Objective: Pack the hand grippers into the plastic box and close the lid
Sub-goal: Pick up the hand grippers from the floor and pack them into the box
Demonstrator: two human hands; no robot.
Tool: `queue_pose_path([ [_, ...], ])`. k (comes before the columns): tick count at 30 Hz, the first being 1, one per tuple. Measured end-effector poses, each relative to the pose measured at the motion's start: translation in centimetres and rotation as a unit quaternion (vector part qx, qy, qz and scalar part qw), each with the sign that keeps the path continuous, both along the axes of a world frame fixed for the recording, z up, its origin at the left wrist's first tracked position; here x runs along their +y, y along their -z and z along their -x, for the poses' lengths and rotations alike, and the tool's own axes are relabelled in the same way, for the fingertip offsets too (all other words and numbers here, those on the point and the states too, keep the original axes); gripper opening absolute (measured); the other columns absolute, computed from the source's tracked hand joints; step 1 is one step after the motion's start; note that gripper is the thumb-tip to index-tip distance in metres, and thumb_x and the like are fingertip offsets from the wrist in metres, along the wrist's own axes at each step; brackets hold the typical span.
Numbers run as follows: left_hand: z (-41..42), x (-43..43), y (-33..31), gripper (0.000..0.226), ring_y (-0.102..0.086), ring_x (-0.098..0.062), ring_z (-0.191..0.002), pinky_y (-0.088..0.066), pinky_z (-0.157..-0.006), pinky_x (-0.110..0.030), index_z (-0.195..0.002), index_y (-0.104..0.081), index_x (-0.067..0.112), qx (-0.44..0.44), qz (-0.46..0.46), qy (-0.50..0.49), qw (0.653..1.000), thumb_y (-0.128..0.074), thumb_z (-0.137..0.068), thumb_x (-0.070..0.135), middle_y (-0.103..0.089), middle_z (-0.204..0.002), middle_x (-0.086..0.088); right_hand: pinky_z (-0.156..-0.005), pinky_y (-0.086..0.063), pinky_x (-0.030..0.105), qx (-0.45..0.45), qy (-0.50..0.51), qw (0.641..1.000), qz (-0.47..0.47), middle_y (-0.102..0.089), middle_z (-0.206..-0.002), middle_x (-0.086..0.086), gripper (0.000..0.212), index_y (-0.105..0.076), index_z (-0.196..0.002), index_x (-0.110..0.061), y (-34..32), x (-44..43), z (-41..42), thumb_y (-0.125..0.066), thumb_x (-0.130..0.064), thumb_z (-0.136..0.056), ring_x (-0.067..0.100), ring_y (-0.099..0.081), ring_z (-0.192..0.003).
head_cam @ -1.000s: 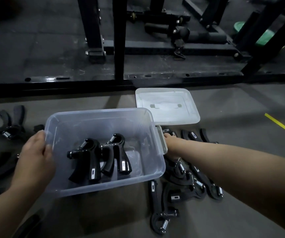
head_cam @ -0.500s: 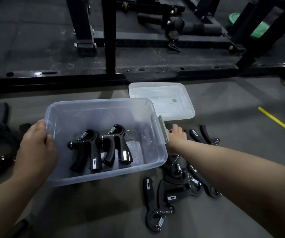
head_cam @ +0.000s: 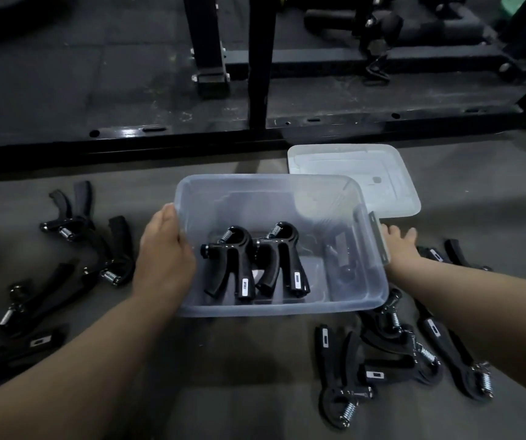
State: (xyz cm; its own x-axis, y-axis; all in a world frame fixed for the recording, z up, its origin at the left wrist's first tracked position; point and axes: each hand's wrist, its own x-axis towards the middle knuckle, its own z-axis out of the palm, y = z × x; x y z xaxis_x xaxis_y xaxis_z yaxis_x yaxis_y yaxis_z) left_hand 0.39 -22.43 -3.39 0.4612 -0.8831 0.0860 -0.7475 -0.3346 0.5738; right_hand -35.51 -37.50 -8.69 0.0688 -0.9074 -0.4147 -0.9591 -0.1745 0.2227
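Note:
A clear plastic box (head_cam: 344,308) sits on the grey floor with two black hand grippers (head_cam: 256,260) lying side by side inside. My left hand (head_cam: 163,255) grips the box's left rim, thumb over the edge. My right hand (head_cam: 396,246) is just beyond the box's right latch, fingers spread and holding nothing, above loose grippers. The box's lid (head_cam: 360,177) lies flat on the floor behind the box at the right. Several more black grippers lie in a pile (head_cam: 391,354) to the right front and another group (head_cam: 90,249) to the left.
A black steel gym rack base (head_cam: 255,131) runs across the floor behind the box, with uprights and a padded roller further back. Dark rubber flooring lies beyond it.
The view has shifted so the box sits nearer the middle. My right hand has moved out from behind the box's right latch and its fingers have spread. My left hand still grips the left rim.

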Motion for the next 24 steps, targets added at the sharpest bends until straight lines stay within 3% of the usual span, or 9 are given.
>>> queue_pose_path([
  [3, 0.5, -0.1, 0.0, 0.051, -0.034, -0.03, -0.136, -0.029, -0.113, -0.042, -0.143, -0.036, 0.007, 0.008, -0.004, -0.011, 1.0, -0.042, -0.092, 0.007, -0.039, -0.147, -0.012, -0.099, -0.042, 0.044, -0.079, 0.072, 0.993, -0.045, -0.044, -0.135, 0.011, 0.061, -0.035, -0.142, -0.014, -1.4, -0.5, -0.1, -0.056, -0.035, -0.088, 0.032, -0.043, -0.126],
  [5, 0.5, -0.2, 0.1, 0.052, -0.033, -0.03, -0.137, -0.028, -0.114, -0.041, -0.144, -0.035, 0.008, 0.012, -0.004, -0.009, 1.0, -0.041, -0.092, 0.007, -0.037, -0.149, -0.011, -0.094, -0.044, 0.044, -0.07, 0.047, 0.995, -0.054, -0.049, -0.129, 0.013, 0.06, -0.039, -0.137, -0.022, -2.5, -1.0, 0.6, -0.056, -0.044, -0.083, 0.035, -0.046, -0.121],
  [7, 0.5, -0.1, 0.0, 0.052, -0.032, -0.029, -0.138, -0.027, -0.115, -0.04, -0.144, -0.034, 0.008, 0.017, -0.009, -0.012, 1.0, -0.04, -0.093, 0.008, -0.035, -0.15, -0.011, -0.09, -0.049, 0.042, -0.104, 0.076, 0.991, -0.047, -0.058, -0.116, 0.012, 0.054, -0.051, -0.119, -0.027, -3.6, -1.4, 1.8, -0.057, -0.053, -0.072, 0.035, -0.055, -0.108],
  [9, 0.5, 0.0, -0.1, 0.052, -0.03, -0.029, -0.139, -0.026, -0.115, -0.039, -0.145, -0.033, 0.009, 0.022, -0.012, -0.016, 1.0, -0.039, -0.094, 0.009, -0.034, -0.151, -0.011, -0.079, -0.053, 0.037, -0.21, 0.175, 0.962, -0.021, -0.066, -0.1, 0.012, 0.037, -0.061, -0.096, -0.02, -4.8, -1.6, 3.0, -0.058, -0.035, -0.062, 0.033, -0.061, -0.09],
  [12, 0.7, -0.1, -0.2, 0.052, -0.028, -0.028, -0.14, -0.024, -0.116, -0.038, -0.146, -0.032, 0.009, 0.029, -0.016, -0.022, 0.999, -0.039, -0.095, 0.011, -0.032, -0.152, -0.011, -0.073, -0.055, 0.046, -0.409, 0.331, 0.85, 0.01, -0.063, -0.098, 0.021, 0.032, -0.06, -0.099, -0.016, -7.4, -1.3, 4.2, -0.055, -0.003, -0.07, 0.037, -0.061, -0.08],
  [15, 0.5, -0.1, 0.0, 0.052, -0.031, -0.03, -0.138, -0.028, -0.115, -0.042, -0.145, -0.034, 0.007, 0.028, -0.009, -0.008, 1.0, -0.041, -0.094, 0.009, -0.035, -0.15, -0.013, -0.081, -0.052, 0.047, -0.6, 0.383, 0.701, -0.038, -0.063, -0.108, 0.028, 0.033, -0.058, -0.108, -0.008, -10.8, -0.1, 5.0, -0.038, 0.0, -0.083, 0.039, -0.063, -0.091],
  [19, 0.5, -0.1, -0.2, 0.05, -0.033, -0.031, -0.135, -0.03, -0.113, -0.044, -0.143, -0.035, 0.007, 0.021, -0.019, -0.009, 1.0, -0.042, -0.094, 0.008, -0.037, -0.148, -0.013, -0.09, -0.05, 0.039, -0.715, 0.34, 0.61, -0.046, -0.072, -0.092, 0.018, 0.035, -0.065, -0.087, 0.002, -16.5, 1.5, 3.5, -0.035, -0.016, -0.094, 0.041, -0.061, -0.112],
  [22, 0.6, -0.2, -0.2, 0.05, -0.032, -0.032, -0.137, -0.026, -0.115, -0.042, -0.143, -0.035, 0.006, 0.018, -0.025, -0.012, 0.999, -0.041, -0.094, 0.007, -0.037, -0.148, -0.014, -0.07, -0.061, 0.035, -0.756, 0.313, 0.568, -0.088, -0.071, -0.1, 0.024, 0.043, -0.071, -0.085, 0.003, -19.8, 3.3, 0.2, -0.038, -0.021, -0.097, 0.039, -0.069, -0.098],
  [24, 0.6, -0.1, -0.4, 0.05, -0.033, -0.032, -0.136, -0.027, -0.114, -0.042, -0.142, -0.036, 0.006, 0.024, -0.028, -0.01, 0.999, -0.039, -0.093, 0.006, -0.038, -0.148, -0.013, -0.07, -0.061, 0.038, -0.753, 0.313, 0.554, -0.166, -0.069, -0.106, 0.026, 0.041, -0.07, -0.095, 0.005, -20.2, 4.9, -2.2, -0.041, -0.023, -0.097, 0.037, -0.07, -0.095],
])
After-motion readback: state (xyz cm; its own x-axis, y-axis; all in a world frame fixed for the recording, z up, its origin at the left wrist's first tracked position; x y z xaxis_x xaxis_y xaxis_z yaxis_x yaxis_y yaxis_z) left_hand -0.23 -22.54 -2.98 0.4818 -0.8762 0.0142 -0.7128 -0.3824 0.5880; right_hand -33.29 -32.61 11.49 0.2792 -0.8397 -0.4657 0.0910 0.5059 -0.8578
